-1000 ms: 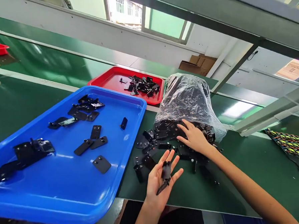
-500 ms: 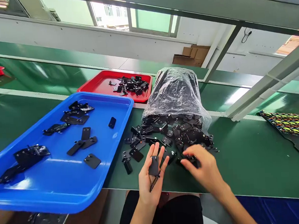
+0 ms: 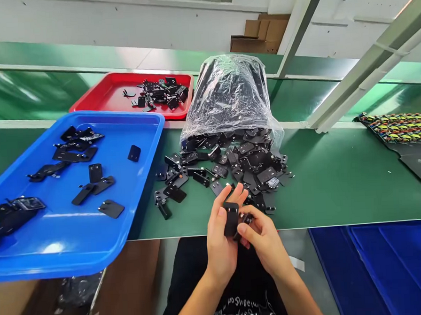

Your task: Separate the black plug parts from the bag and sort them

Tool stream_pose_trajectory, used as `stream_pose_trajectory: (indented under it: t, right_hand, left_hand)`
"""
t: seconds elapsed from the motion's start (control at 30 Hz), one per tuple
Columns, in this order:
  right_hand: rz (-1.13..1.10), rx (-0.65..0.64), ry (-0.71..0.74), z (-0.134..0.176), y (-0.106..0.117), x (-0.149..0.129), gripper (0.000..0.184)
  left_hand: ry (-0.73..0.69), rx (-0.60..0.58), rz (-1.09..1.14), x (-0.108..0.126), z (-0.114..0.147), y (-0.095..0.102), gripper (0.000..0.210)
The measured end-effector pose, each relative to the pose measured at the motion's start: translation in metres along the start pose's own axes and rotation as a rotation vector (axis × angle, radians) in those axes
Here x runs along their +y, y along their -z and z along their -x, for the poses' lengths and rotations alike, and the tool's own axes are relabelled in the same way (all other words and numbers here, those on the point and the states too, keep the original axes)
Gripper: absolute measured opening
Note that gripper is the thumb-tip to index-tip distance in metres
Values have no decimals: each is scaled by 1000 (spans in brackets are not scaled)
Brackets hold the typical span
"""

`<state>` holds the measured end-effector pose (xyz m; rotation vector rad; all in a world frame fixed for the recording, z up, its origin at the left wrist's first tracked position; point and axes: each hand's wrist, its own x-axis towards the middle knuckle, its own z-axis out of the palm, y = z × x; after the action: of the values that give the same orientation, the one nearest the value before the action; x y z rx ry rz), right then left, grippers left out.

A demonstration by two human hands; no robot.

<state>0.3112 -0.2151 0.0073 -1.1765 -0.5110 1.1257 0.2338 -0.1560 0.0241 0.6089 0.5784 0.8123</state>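
Note:
In front of my body, at the table's near edge, my left hand (image 3: pixel 220 241) holds a flat black plate-like part (image 3: pixel 231 219) with small pins at its top, the thumb pressed on its side. Close against it, my right hand (image 3: pixel 264 239) pinches another small black part (image 3: pixel 247 219) between thumb and fingers. Just beyond both hands lies a heap of similar black parts (image 3: pixel 246 162), spilling from the mouth of a clear plastic bag (image 3: pixel 228 90). My fingers partly hide both held pieces.
To the left, a blue tray (image 3: pixel 77 239) carries scattered black parts and overhangs the table edge. Behind it, a red tray (image 3: pixel 101 95) holds a pile of them. Multicoloured wires (image 3: pixel 403 127) lie far right. A slanted metal post (image 3: pixel 361 69) rises behind the green table (image 3: pixel 339 183).
My right hand has moved left from the heap to my left hand and now pinches a black part. My left thumb has closed on its plate. The view has tilted down.

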Motion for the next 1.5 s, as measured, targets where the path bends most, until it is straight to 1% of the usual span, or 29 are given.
stream_pose_trajectory:
  t: [0.07, 0.13, 0.2, 0.23, 0.27, 0.33, 0.4, 0.43, 0.5, 0.63, 0.7, 0.77, 0.83, 0.87, 0.9, 0.97, 1.03, 1.07, 1.13, 1.23, 1.37, 1.5]
  right_hand:
    - [-66, 92, 19, 4, 8, -1, 29]
    - [-71, 233, 69, 6, 16, -4, 34]
    - [52, 363, 121, 6, 21, -7, 37]
    - [162, 400, 139, 5, 22, -9, 37]
    - [284, 407, 146, 3, 22, -10, 36]
    - [476, 341, 144, 0, 18, -12, 39]
    - [531, 233, 148, -2, 14, -12, 44]
    - [519, 189, 152, -2, 12, -12, 46]
    - [466, 144, 162, -2, 11, -10, 43]
    - [347, 124, 208, 4, 14, -12, 33]
    - [319, 120, 281, 9, 16, -14, 30]
    - [335, 112, 388, 16, 21, -16, 29]
    - [391, 125, 528, 21, 26, -18, 32]
    - [438, 156, 604, 22, 29, -19, 34]
    - [503, 197, 671, 23, 32, -20, 38]
    - [675, 250, 751, 20, 36, -23, 56]
    - [851, 217, 745, 16, 37, -27, 74]
    - [912, 180, 727, 14, 36, -29, 77]
    - [971, 131, 709, 11, 34, -32, 73]
    - [971, 120, 733, 11, 31, -34, 65]
    - [949, 85, 751, 12, 30, -36, 64]
    - [981, 65, 700, 10, 31, -37, 64]
  left_hand:
    - [40, 5, 82, 3, 5, -6, 33]
    - [42, 2, 129, 6, 9, -11, 34]
    - [23, 10, 136, 4, 10, -15, 35]
    - [15, 21, 130, 1, 9, -16, 35]
    - [15, 34, 123, -3, 8, -17, 36]
    - [28, 63, 109, -12, 5, -17, 37]
    - [37, 87, 106, -19, 0, -16, 37]
    - [41, 90, 106, -21, -2, -14, 38]
    - [65, 75, 110, -19, -7, -11, 37]
    - [208, 11, 184, -5, -13, -8, 35]
    - [281, -21, 263, 2, -12, -8, 36]
    - [333, -56, 341, 7, -9, -11, 38]
    - [345, -83, 385, 11, -4, -14, 40]
    - [337, -93, 390, 13, -2, -15, 40]
    - [323, -100, 384, 14, 0, -16, 40]
    - [290, -115, 356, 17, 4, -18, 41]
    - [266, -132, 319, 19, 7, -18, 43]
    - [261, -136, 298, 20, 8, -19, 43]
    - [250, -136, 256, 21, 10, -19, 43]
    - [227, -122, 221, 22, 12, -19, 42]
    - [216, -111, 237, 23, 12, -21, 44]
    - [194, -101, 264, 22, 9, -22, 48]
